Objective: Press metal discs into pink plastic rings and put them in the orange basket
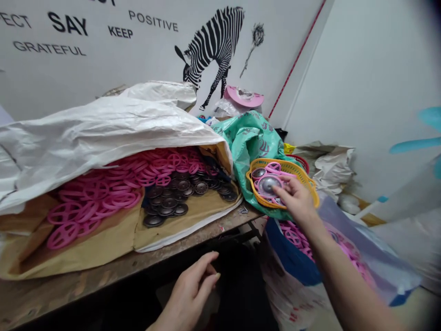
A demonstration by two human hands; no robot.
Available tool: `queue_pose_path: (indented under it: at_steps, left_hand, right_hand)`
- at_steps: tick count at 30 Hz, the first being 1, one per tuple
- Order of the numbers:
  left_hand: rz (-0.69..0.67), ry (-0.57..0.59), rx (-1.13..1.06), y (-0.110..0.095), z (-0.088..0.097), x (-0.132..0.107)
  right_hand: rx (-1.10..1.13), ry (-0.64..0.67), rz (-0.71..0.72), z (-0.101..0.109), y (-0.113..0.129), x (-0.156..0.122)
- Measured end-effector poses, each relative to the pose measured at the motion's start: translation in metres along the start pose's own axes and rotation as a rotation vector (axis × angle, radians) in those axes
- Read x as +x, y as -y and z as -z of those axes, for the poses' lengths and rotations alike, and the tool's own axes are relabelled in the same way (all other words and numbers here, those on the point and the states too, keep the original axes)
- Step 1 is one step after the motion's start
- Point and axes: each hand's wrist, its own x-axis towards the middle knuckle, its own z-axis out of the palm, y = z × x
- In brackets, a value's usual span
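My right hand (296, 197) reaches into a yellow plastic basket (310, 181) and pinches a grey metal disc (268, 184) that lies among pink rings. My left hand (196, 287) hovers low in front of the table edge, fingers loosely curled, holding nothing. On the table a big open sack (103, 124) lies on its side, spilling pink spoked rings (103, 195) and dark grey round discs (179, 195) onto brown paper.
A wooden table edge (193, 236) runs across the front. A green plastic bag (251, 138) sits under the basket, and a blue bag (365, 257) with more pink rings stands below it. White sacks lie at the right by the wall. A pink spool (243, 97) stands behind.
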Motion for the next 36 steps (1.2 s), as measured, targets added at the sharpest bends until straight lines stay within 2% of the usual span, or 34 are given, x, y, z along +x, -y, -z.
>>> queue_pose_path:
  at_steps: [2, 5, 7, 9, 11, 14, 18, 21, 24, 28, 31, 36]
  left_hand:
    - [-0.008, 0.015, 0.06, -0.001, 0.003, 0.001]
    - [0.002, 0.013, 0.123, 0.0, 0.008, 0.002]
    - [-0.006, -0.009, 0.15, 0.003, 0.013, 0.002]
    - [-0.031, -0.045, 0.179, 0.005, 0.02, 0.001]
    - [-0.067, -0.112, 0.214, 0.008, 0.031, 0.001]
    - [-0.134, -0.254, 0.294, 0.011, 0.055, 0.003]
    - [-0.25, -0.473, 0.485, 0.02, 0.097, 0.02]
    - [-0.237, -0.53, 0.697, 0.026, 0.133, 0.041]
    - [-0.015, -0.511, 0.956, 0.024, 0.168, 0.065]
    - [0.072, -0.413, 1.078, 0.02, 0.199, 0.097]
    - [0.125, -0.331, 1.101, 0.024, 0.21, 0.126]
    - [0.232, -0.227, 1.125, 0.042, 0.217, 0.172]
  right_hand:
    - [-0.229, -0.101, 0.048, 0.006, -0.006, 0.036]
    - [-0.505, -0.108, 0.115, 0.006, -0.013, 0.071]
    - [-0.567, -0.082, 0.151, 0.002, -0.018, 0.08]
    - [-0.571, -0.074, 0.208, -0.003, -0.021, 0.077]
    - [-0.538, -0.097, 0.307, -0.011, -0.022, 0.065]
    - [-0.418, -0.103, 0.43, -0.025, -0.015, 0.03]
    - [-0.21, 0.106, 0.364, -0.051, 0.003, -0.034]
    - [-0.082, 0.316, 0.296, -0.069, 0.013, -0.081]
    - [-0.011, 0.476, 0.227, -0.082, 0.016, -0.114]
    - [0.019, 0.536, 0.149, -0.088, 0.01, -0.139]
    - [0.031, 0.518, 0.141, -0.089, 0.005, -0.149]
    - [0.082, 0.511, 0.213, -0.094, 0.003, -0.161]
